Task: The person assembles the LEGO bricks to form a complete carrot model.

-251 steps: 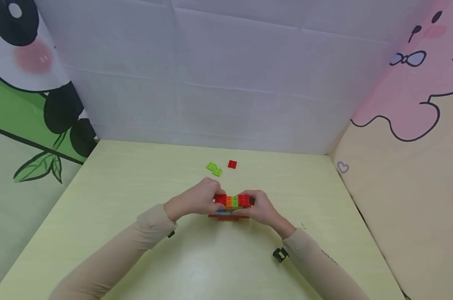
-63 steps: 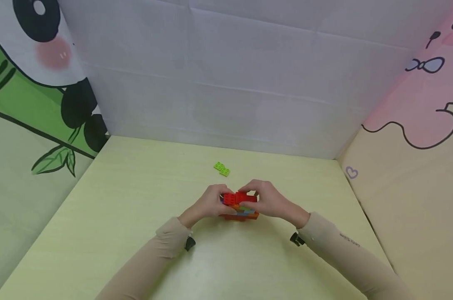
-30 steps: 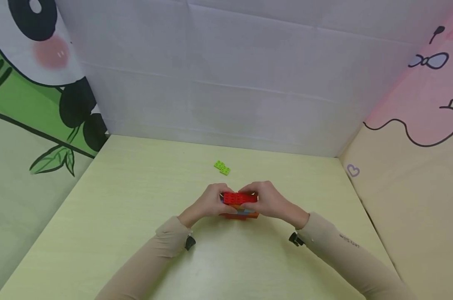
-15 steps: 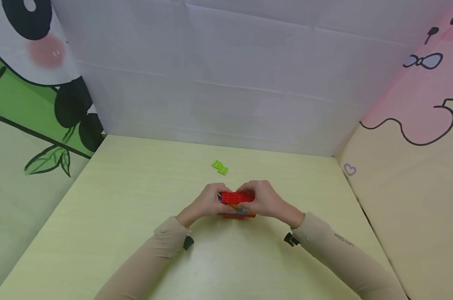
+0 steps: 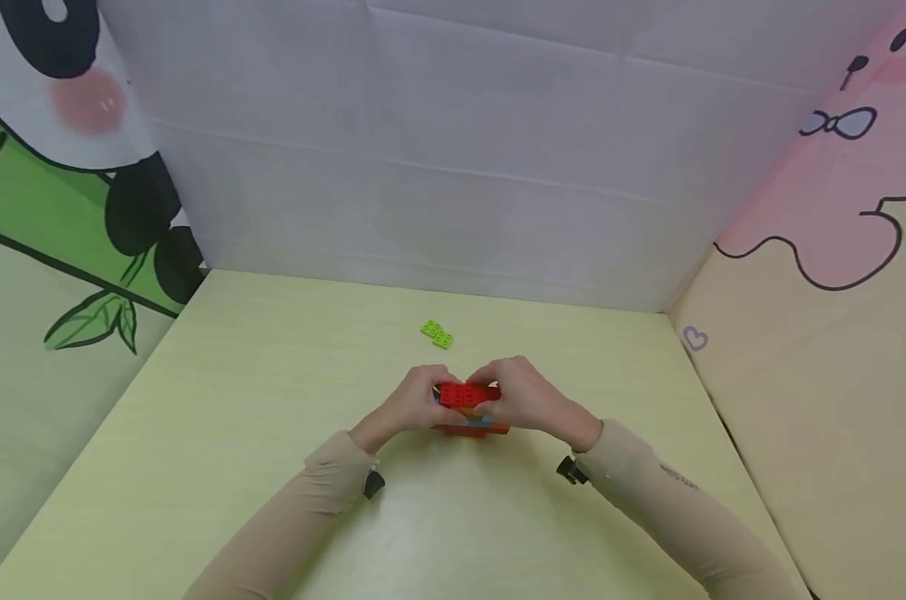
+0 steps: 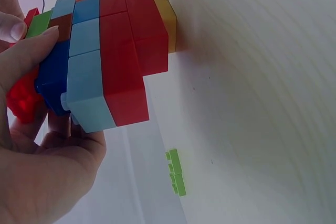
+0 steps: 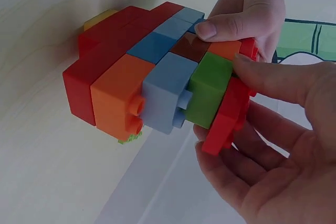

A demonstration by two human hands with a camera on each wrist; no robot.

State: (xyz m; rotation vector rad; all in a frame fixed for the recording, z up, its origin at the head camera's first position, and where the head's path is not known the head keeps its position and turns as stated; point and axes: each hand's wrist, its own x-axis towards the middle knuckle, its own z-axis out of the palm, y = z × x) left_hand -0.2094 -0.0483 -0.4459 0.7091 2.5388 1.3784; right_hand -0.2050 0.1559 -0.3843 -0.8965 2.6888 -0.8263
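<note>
A stack of building blocks [image 5: 471, 432] stands on the table between both hands, widening above its base. Red, orange, blue, light blue, brown and green bricks show in the right wrist view, with a yellow brick [image 7: 100, 19] at the bottom. Along the top runs a row of red bricks [image 5: 463, 394]. My left hand [image 5: 411, 404] grips the stack's left end, thumb on the near face and fingers behind. My right hand [image 5: 529, 402] pinches the right end at the top, around the thin red brick [image 7: 230, 116]; its thumb lies close to the left thumb.
Two light green bricks [image 5: 437, 334] lie corner to corner farther back on the table [image 5: 272, 367]. A pale cloth wall [image 5: 422, 167] rises behind the table, with printed panels at both sides. Small black wrist devices [image 5: 570, 471] hang under the sleeves.
The red brick that lay beside the green ones has left the back of the table. Red now covers the top's orange and green bricks. Lately the hands have barely moved.
</note>
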